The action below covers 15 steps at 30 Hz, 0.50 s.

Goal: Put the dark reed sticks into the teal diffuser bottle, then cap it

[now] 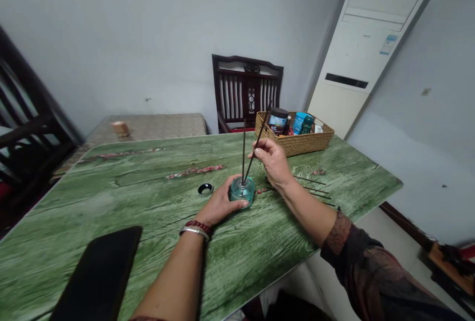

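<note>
A small clear glass jar (243, 190) with blue-green liquid stands on the green wood-print table (148, 197). My left hand (219, 206) is wrapped round its near side, holding it. One thin dark reed stick (244, 153) stands upright in the jar. My right hand (272, 161) pinches a second dark stick (261, 135) that slants down into the jar's mouth. Several more dark sticks (311, 187) lie flat on the table just right of my right wrist. A small black lid (205, 189) lies to the left of the jar.
A wicker basket (297, 143) with jars and bottles sits at the table's far edge. A dark wooden chair (247, 91) stands behind it. A black phone (98, 274) lies near the front left. A tall white air conditioner (367, 44) stands at the right wall.
</note>
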{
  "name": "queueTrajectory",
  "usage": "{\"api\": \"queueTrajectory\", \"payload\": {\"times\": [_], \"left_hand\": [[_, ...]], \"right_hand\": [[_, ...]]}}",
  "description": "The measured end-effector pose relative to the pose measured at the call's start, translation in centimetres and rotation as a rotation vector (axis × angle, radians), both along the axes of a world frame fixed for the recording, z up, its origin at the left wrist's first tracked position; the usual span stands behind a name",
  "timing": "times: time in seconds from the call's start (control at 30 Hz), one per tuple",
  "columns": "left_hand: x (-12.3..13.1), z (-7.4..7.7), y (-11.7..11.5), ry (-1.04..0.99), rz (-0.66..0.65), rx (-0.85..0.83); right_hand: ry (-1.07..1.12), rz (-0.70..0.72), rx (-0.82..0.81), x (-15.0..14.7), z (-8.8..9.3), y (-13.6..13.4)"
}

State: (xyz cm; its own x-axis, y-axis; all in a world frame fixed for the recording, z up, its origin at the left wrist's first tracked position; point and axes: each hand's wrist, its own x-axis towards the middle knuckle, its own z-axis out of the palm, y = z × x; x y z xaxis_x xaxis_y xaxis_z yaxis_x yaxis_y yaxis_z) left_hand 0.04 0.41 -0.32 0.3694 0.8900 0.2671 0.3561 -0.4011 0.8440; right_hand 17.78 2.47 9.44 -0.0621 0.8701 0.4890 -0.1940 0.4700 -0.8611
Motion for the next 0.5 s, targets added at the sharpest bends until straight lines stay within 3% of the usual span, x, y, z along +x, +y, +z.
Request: {"api": "queueTrajectory", "payload": {"times": [0.13, 0.27, 0.5], "left_hand": [[0.0, 0.0, 0.1, 0.010, -0.003, 0.002], [0.0, -0.1, 0.1, 0.000, 0.002, 0.011], [0.0, 0.2, -0.1, 0.011, 0.007, -0.021]], "right_hand": [[-0.048, 0.005, -0.040, -0.3, -1.9, 0.1], [-0.251, -0.029, -0.020, 0.8, -3.1, -0.3], [-0.772, -0.413, 0.083, 9.1, -4.3, 0.6]]}}
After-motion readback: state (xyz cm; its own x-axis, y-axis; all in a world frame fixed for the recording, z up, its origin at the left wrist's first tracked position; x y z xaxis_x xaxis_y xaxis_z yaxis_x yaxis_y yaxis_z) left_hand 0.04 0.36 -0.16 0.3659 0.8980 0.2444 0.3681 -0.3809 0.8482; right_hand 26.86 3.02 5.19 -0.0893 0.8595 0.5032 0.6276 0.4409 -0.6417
